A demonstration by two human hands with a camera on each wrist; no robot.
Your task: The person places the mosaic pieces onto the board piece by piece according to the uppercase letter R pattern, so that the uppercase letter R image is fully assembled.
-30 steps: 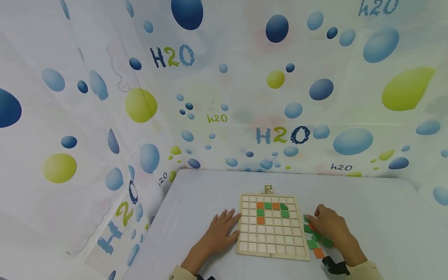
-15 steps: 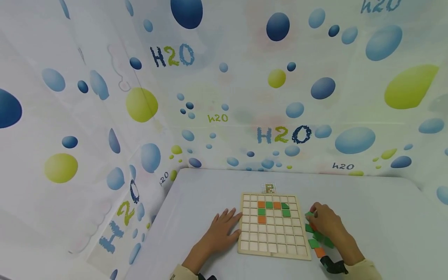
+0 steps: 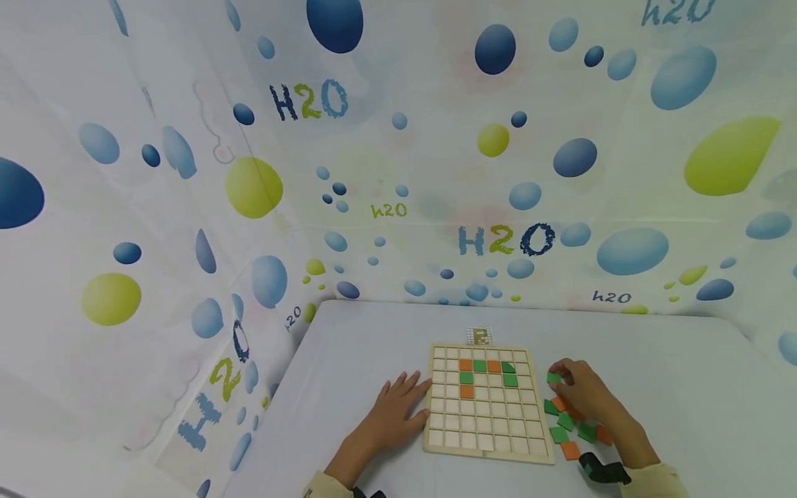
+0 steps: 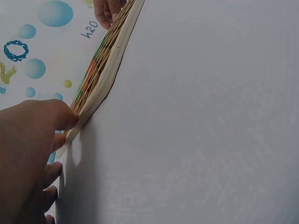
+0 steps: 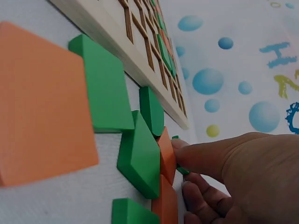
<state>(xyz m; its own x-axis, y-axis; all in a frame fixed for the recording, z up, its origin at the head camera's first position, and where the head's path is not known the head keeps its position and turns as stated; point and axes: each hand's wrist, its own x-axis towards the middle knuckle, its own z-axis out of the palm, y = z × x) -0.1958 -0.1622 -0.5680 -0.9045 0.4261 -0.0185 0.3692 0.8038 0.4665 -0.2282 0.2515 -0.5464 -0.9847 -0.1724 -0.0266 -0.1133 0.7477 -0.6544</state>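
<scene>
In the head view a wooden grid board point(image 3: 488, 455) lies on the table, with several orange and green tiles set in its upper cells. My left hand point(image 3: 394, 409) rests flat at its left side, fingers spread. In the left wrist view, the fingertips of my left hand point(image 4: 32, 140) touch the board's edge point(image 4: 105, 84). Right of the board, my right hand point(image 3: 584, 389) pinches a green tile point(image 3: 553, 377) between thumb and fingers. My right hand point(image 5: 257, 172) mostly hides that green tile point(image 5: 182, 170) in the right wrist view.
Loose tiles lie between the board and my right forearm, among them a green tile point(image 3: 559, 434) and an orange tile point(image 3: 569, 451). A small pattern card point(image 3: 479, 336) lies behind the board. A printed curtain point(image 3: 398, 159) hangs behind the white table point(image 3: 367, 339).
My right hand has drawn the green tile slightly back and away from the loose pile, uncovering more tiles. The left hand stays at the board's edge.
</scene>
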